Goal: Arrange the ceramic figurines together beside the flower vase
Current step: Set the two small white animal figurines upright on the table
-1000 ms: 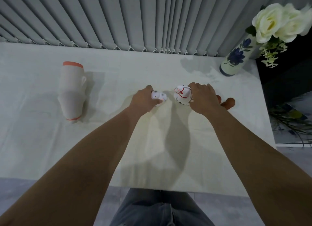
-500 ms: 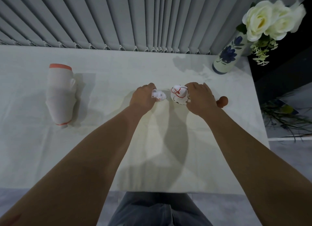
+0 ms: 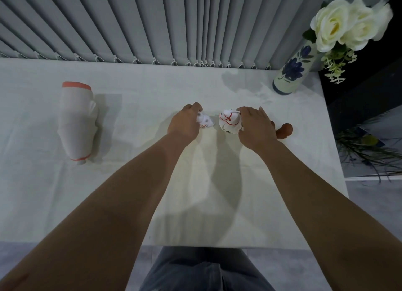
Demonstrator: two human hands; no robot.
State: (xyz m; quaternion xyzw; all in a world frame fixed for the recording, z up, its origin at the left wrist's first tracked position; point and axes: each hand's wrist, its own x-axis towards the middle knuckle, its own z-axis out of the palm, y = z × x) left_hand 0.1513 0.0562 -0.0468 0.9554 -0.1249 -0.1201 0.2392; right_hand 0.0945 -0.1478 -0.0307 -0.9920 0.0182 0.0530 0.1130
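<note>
While both arms reach out over the white tablecloth (image 3: 130, 203), the left hand (image 3: 185, 125) curls closed around a small white figurine (image 3: 205, 122) with red specks, which sits just at its 3 o'clock side. Close by, not touching it, a larger white figurine (image 3: 229, 122) with a red ribbon stands under the fingers of the right hand (image 3: 255, 127), which clasp its right flank. At 3 o'clock from that hand a brown figurine (image 3: 285, 130) peeks out, partly hidden. Well apart, toward 1 o'clock, stands the blue-flowered vase (image 3: 291, 73) holding white roses (image 3: 343, 23). Far off at 9 o'clock lies a white jug (image 3: 77, 121) with an orange rim, tipped on its side.
</note>
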